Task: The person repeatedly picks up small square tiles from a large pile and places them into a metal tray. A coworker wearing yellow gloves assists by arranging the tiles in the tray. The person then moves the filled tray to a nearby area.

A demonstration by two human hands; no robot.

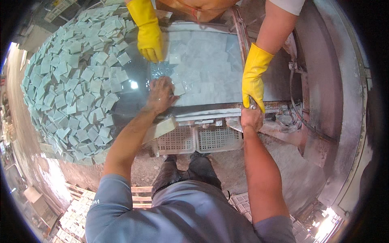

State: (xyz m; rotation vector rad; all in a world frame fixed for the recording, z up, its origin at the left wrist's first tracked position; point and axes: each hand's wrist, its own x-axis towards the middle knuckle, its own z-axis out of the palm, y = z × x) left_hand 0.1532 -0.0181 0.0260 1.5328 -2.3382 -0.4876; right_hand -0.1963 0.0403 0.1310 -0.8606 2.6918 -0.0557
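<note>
My left hand [161, 95] rests palm down at the left end of a wet bed of pale flat tiles [204, 69], its thumb and fingers apart. A loose square tile [179, 89] lies beside its thumb. My right hand [252, 119] is closed at the near end of a rusty metal bar [242, 34] that crosses the bed; its fingers are partly hidden. Just beyond it, a co-worker's yellow-gloved hand [253, 81] reaches down to the same bar end. The co-worker's other yellow glove [150, 42] hangs over the far left corner of the tile bed.
A large heap of pale green square tiles [77, 85] lies to the left. Two perforated plastic baskets [219, 139] stand below the bed's near rail [210, 111]. A hose [298, 107] and a metal machine wall [328, 81] are at the right. Slatted pallets [139, 194] are behind me.
</note>
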